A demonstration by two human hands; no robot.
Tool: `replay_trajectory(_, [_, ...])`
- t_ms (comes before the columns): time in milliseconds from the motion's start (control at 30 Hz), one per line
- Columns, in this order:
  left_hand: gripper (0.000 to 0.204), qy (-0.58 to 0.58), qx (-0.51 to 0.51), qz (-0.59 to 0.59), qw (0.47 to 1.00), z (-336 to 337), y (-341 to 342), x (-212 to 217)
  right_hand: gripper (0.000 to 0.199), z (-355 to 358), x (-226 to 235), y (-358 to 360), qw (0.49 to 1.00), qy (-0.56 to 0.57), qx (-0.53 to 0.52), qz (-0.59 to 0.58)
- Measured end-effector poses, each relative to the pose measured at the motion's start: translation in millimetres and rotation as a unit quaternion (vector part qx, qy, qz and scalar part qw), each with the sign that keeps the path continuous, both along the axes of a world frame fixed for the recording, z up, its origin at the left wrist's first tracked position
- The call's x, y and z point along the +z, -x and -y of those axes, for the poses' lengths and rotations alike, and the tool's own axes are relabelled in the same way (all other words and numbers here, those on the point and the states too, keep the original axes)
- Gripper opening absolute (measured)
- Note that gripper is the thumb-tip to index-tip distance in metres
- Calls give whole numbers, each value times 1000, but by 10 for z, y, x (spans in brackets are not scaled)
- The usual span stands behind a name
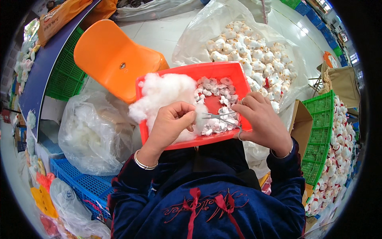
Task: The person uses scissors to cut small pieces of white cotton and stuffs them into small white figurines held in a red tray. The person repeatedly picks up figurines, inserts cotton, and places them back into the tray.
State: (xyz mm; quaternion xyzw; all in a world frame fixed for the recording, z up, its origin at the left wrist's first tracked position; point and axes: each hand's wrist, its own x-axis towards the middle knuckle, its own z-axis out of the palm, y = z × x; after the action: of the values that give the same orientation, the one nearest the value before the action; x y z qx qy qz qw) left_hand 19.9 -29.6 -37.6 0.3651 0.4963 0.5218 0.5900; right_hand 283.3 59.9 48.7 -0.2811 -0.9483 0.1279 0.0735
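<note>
While left hand (pixel 171 123) pinches stuffing (pixel 163 93), right hand (pixel 264 121) grips scissors (pixel 219 115).

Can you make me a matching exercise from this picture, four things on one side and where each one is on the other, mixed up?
Things:
1. stuffing
2. forceps
3. chair
4. green crate

Places:
A. far right, beside a heap of small plush toys
B. left half of the red tray
C. behind the tray, to the left
D. in the right hand, tips pointing at the left hand

Pairs: 1-B, 2-D, 3-C, 4-A
</note>
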Motion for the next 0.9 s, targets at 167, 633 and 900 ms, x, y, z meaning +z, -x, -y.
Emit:
replay_trajectory(167, [15,17,-3,47,999,0,48,-15,38,-33,19,-19,998,21,4,63])
replay_trajectory(633, [8,24,50,101,993,-26,24,-151,58,52,-10,53,998,-16,-2,-54])
replay_trajectory(900, [15,18,26,82,996,-1,-10,-64,41,-16,4,-1,998,16,-9,67])
